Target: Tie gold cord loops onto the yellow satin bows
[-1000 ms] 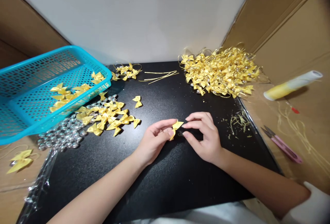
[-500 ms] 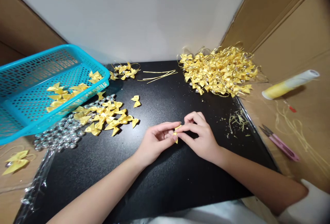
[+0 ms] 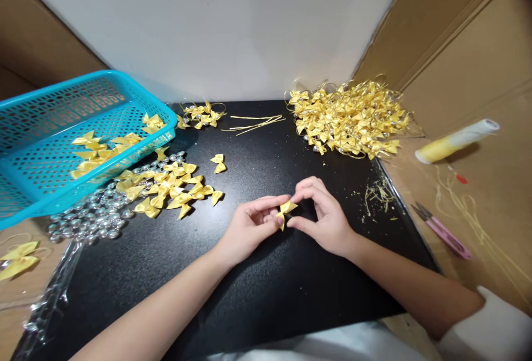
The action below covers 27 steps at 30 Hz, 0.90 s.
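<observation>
Between the fingertips of my left hand (image 3: 253, 222) is a small yellow ribbon bow (image 3: 286, 211), held a little above the black tabletop (image 3: 249, 294). My right hand (image 3: 322, 214) is just right of the bow, thumb and fingers apart, its index fingertip close to the bow's upper loop; I cannot tell whether it touches. Loose yellow bows (image 3: 174, 186) lie to the left, with one single bow (image 3: 218, 163) apart from them. Silver beads (image 3: 91, 211) are heaped beside these bows.
A turquoise basket (image 3: 153, 98) with several bows stands at the left. Gold cords (image 3: 255, 123) lie at the back, near a big pile of corded bows (image 3: 349, 120). Thread clippings (image 3: 378, 195), pink-handled snips (image 3: 446, 236) and a pale yellow roll (image 3: 457, 140) are on the right.
My right thumb and fingers have parted and come off the bow, which shows more fully in my left fingers. The view has shifted slightly.
</observation>
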Motion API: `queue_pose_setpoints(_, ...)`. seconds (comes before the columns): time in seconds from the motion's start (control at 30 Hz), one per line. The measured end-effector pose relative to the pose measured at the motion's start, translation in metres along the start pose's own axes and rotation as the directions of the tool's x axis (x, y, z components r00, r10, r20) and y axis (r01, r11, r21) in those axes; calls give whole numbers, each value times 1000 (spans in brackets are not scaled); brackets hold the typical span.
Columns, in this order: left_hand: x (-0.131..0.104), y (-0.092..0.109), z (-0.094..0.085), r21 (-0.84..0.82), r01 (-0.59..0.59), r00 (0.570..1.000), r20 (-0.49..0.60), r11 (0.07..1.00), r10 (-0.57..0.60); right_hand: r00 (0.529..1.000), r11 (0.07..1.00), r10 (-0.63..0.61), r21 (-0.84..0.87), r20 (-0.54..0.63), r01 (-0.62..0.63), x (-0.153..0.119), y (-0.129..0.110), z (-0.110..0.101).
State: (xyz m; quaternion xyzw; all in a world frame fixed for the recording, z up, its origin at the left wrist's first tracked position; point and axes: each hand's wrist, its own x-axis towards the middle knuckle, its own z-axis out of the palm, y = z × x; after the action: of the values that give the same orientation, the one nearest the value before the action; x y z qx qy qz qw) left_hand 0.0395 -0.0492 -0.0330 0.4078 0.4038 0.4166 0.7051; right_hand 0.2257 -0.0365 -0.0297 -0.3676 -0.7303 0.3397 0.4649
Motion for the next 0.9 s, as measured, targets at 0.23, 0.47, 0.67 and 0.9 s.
queue_pose_setpoints(0.23,2,-3,-3,-5,17,1000,19,1000,-17,996,995,88,-38,28,-87,0,3,5)
queue_pose_setpoints(0.47,3,1,3,79,-18,999,-27,997,20,998,985,41,167,-53,-31,6,-7,-5)
queue_pose_setpoints(0.67,5,0,5,130,-39,999,-29,991,43,903,897,246,435,-351,-76,23,-18,-39)
queue_pose_setpoints(0.9,5,-2,5,319,-154,988,35,935,151,883,896,263,438,-389,-74,29,-25,-43)
